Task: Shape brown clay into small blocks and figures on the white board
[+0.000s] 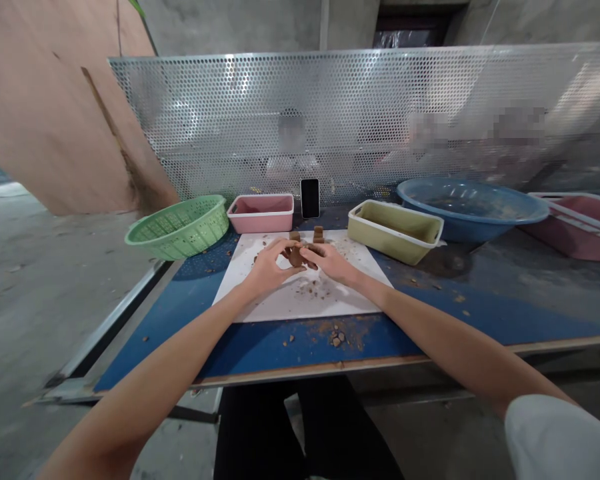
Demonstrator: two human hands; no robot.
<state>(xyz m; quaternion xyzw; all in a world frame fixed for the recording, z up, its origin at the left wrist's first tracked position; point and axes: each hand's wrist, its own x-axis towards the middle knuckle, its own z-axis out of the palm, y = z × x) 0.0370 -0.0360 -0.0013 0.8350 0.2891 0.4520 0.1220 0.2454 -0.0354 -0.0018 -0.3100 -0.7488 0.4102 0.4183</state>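
Both hands meet over a white board (260, 307) on the table. My left hand (273, 265) curves its fingers and thumb around a brown lump that looks like clay (296, 257). From the other side, my right hand (329, 261) grips the same lump, with its fingertips close to the left ones. Fingers hide part of the lump. Just behind the hands stand a small brown block (294, 236) and a stacked brown piece (319, 234). Brown crumbs (313, 289) lie scattered over the board.
Behind the board are a green basket (180, 230), a pink bin (261, 222), an upright phone-like black device (310, 199), an olive bin (393, 233) and a blue basin (473, 223). Another pink bin (575, 230) sits far right. A perforated metal panel (350, 120) borders the blue table (260, 353).
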